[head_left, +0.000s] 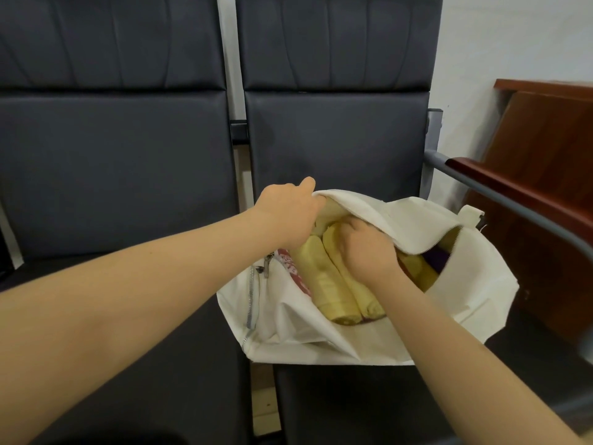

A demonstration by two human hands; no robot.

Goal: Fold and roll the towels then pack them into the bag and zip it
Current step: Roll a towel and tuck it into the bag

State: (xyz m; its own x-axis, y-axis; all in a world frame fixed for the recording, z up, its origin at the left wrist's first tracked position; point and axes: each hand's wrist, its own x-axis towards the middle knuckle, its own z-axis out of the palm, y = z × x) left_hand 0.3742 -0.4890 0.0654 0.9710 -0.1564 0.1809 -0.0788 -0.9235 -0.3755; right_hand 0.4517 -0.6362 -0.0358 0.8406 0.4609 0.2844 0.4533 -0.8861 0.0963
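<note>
towel rolls [324, 284]: long axis fwd-back (in bag [481, 284])

Two dark padded seats, left [115, 175] and right [337, 139], are standing side by side, their tall backs [333, 40] rising to the top edge. Pale floor [261, 396] is showing through the narrow gap between them. A white wall [513, 36] is filling the upper right corner. A grey metal armrest [481, 186], capped in reddish wood, is slanting along the right seat's right edge, with a reddish-brown wooden panel [545, 130] leaning just behind it. Soft, even light is falling throughout.
</note>
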